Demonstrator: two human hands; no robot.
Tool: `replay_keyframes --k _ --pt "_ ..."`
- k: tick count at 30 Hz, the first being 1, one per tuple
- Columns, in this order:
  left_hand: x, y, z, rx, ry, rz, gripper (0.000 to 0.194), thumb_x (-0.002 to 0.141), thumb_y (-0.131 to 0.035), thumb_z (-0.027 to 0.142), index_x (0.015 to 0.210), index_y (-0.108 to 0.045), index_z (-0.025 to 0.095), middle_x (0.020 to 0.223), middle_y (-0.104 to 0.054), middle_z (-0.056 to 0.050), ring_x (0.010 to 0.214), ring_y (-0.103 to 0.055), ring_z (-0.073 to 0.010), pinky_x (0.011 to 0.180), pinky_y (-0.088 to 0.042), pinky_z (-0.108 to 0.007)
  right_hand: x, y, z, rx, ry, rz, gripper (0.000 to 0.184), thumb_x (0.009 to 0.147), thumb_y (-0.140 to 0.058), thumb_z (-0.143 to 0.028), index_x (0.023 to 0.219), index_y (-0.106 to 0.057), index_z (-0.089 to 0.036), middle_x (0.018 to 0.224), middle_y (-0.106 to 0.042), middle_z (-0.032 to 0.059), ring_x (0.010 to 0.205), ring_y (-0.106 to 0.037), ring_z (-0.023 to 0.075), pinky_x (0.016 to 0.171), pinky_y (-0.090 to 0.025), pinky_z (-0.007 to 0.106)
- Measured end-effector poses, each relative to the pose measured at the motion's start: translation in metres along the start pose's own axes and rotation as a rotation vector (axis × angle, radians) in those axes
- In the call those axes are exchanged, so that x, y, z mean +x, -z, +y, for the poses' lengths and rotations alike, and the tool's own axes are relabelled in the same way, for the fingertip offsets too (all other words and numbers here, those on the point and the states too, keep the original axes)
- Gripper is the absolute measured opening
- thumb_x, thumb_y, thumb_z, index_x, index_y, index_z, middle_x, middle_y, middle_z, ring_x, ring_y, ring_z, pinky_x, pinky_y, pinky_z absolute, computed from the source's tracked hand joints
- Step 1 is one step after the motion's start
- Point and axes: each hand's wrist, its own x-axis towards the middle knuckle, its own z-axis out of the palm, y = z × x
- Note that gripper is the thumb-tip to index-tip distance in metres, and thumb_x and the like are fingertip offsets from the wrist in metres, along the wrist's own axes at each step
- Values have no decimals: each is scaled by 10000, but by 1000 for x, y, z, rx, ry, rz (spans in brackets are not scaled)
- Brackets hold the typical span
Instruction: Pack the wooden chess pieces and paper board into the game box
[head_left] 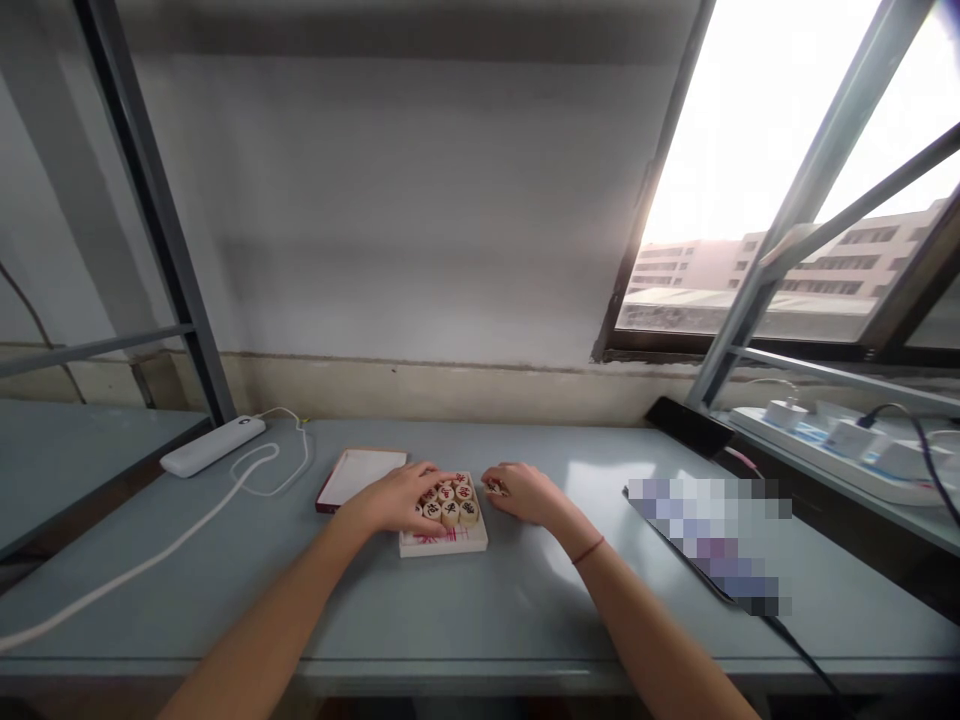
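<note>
A small white box [442, 541] filled with several round wooden chess pieces [451, 503] sits on the grey table [465, 610]. My left hand [394, 497] rests over the box's left side, fingers curled on the pieces. My right hand [523, 492] lies just right of the box, fingers closed round a piece [494, 487] at its edge. The box's lid [360, 476] lies upside down to the left, behind my left hand.
A white power bank [212, 446] with a looping white cable [187, 530] lies at the back left. A blurred flat object [709, 540] lies on the right. A power strip [832, 445] sits on a shelf by the window. Metal frame posts stand left and right.
</note>
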Motion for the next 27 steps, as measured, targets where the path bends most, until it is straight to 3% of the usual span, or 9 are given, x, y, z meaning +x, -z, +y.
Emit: replay_keyframes --k 4,9,13,16,19,22,27 --pt "0 3 3 -22 -25 67 682 714 -559 588 1315 -396 312 1264 -456 -55 1107 -461 -253 943 -365 -340 -2 1 -1 -7 16 -26 275 781 -495 -281 1016 -636 -263 909 -647 43 766 -584 174 564 -322 227" --pt "4 4 1 22 -56 143 557 762 -542 540 1233 -507 245 1201 -510 -77 1075 -485 -244 921 -378 -334 -6 7 -1 47 44 -46 263 765 -523 -266 1002 -638 -262 832 -645 33 665 -569 150 516 -305 215" --pt "6 5 3 -10 -83 228 438 843 -460 482 1183 -548 220 1151 -554 -69 1042 -511 -212 910 -376 -307 -8 16 -4 231 50 -22 248 801 -496 -288 1017 -615 -260 887 -635 22 494 -516 79 488 -343 205" --pt "5 6 9 -105 -45 271 445 852 -438 496 1179 -548 216 1140 -574 -60 1007 -535 -198 872 -393 -280 -11 20 -16 415 118 53 279 827 -480 -329 1084 -575 -278 941 -620 13 496 -532 64 494 -380 192" --pt "6 5 17 -219 1 253 447 853 -413 516 1119 -587 202 1028 -623 -50 875 -573 -176 773 -418 -257 -13 18 -32 500 216 100 280 837 -484 -354 1092 -577 -287 944 -614 6 533 -550 62 535 -407 188" --pt "8 2 21 -357 29 207 423 860 -398 495 1039 -618 182 908 -651 -35 784 -576 -160 692 -420 -236 -14 13 -44 440 257 198 264 851 -470 -343 1070 -607 -287 909 -619 16 583 -553 79 593 -420 208" --pt "6 7 13 -543 57 117 420 839 -444 445 1132 -565 169 889 -655 -36 761 -576 -158 651 -420 -226 -10 8 -41 449 261 244 292 829 -505 -278 1108 -588 -274 936 -609 32 604 -559 88 626 -445 227"
